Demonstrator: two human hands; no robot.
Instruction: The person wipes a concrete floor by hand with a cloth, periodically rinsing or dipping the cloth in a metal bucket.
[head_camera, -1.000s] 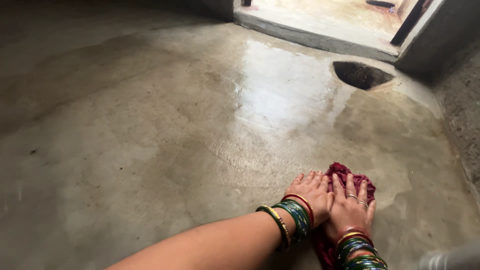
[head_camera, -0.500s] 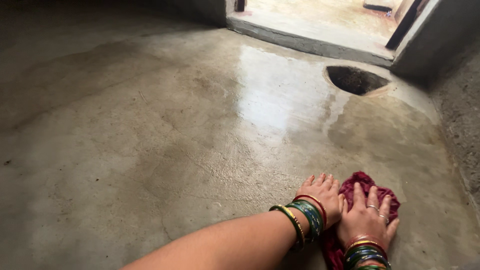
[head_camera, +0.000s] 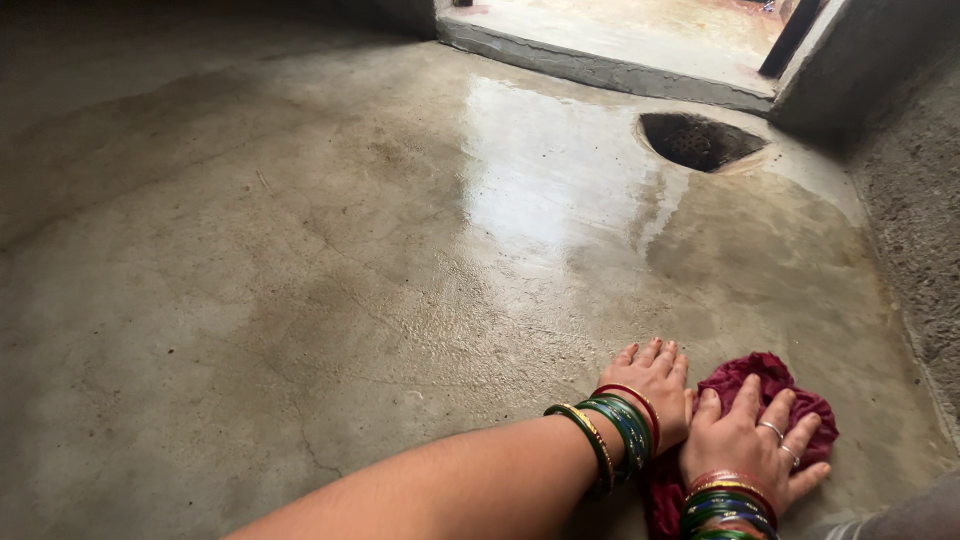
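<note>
Under your two palms, low at the near right of the view, lies a crumpled dark red cloth (head_camera: 770, 385) on the wet grey concrete floor (head_camera: 330, 300). Your right hand (head_camera: 750, 445) is pressed flat on top of it with fingers spread, rings on two of them; it pins the rag rather than pinching it. Your left hand (head_camera: 655, 385) lies flat just beside the right one, fingers close together, its palm on the cloth's left edge and its fingertips on bare floor. Green and red bangles (head_camera: 615, 430) ring your left wrist, and a similar stack sits on your right wrist.

The rag is bunched, so its long axis is loose, running roughly from your wrists away toward your right fingertips and slightly rightward, with a lobe showing beyond those fingers.

To the right of your right hand a rough grey wall (head_camera: 915, 250) rises near. Well ahead of your fingertips sits a round drain hole (head_camera: 700, 140), and beyond it a raised concrete threshold (head_camera: 600, 65). Leftward of your left hand the floor stretches wide.
</note>
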